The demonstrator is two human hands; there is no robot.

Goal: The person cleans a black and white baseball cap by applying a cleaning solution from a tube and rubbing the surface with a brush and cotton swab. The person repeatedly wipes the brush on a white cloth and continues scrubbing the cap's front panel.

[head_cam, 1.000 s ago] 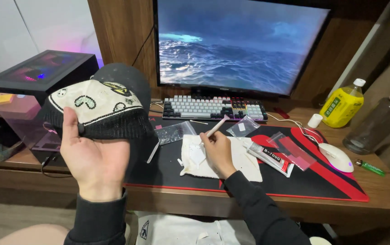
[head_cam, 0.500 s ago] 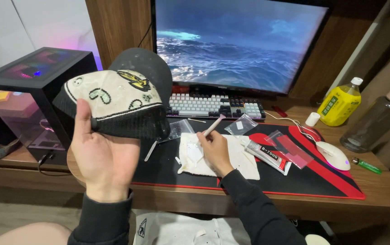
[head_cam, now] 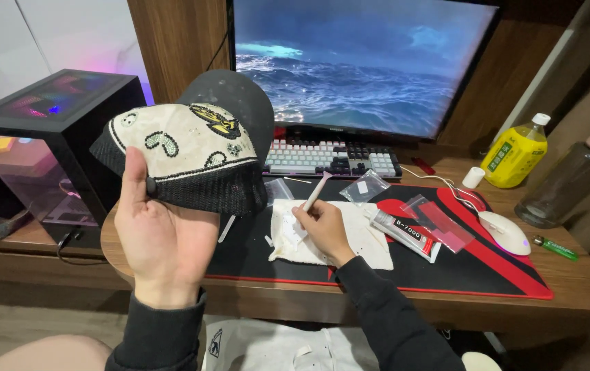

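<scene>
At ten o'clock, left hand (head_cam: 161, 233) grips cap (head_cam: 192, 148).
Right hand (head_cam: 322, 227) pinches stick (head_cam: 317, 191) over cloth (head_cam: 336, 237); best worked with cap steady.

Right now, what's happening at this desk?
A person sits at a wooden desk. Their left hand holds up a black mesh cap with a cream, bead-decorated front panel. Their right hand holds a thin pen-like tool over a white cloth on the desk mat. A glue tube, small plastic bags, a keyboard and a mouse lie nearby.
</scene>
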